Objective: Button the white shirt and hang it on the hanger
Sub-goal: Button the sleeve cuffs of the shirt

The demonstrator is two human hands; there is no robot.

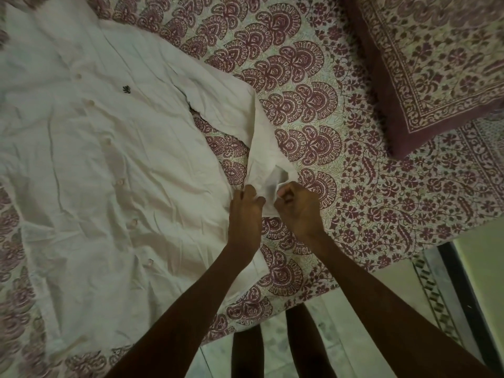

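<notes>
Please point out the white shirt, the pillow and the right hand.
white shirt (163, 159), head view, front panel beside the buttons.
pillow (436, 64), head view, middle of its patterned cover.
right hand (298, 211), head view, back of the hand.

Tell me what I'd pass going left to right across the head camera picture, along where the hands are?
white shirt → left hand → sleeve cuff → right hand → pillow, which lies farther back. Both hands pinch the cuff.
</notes>
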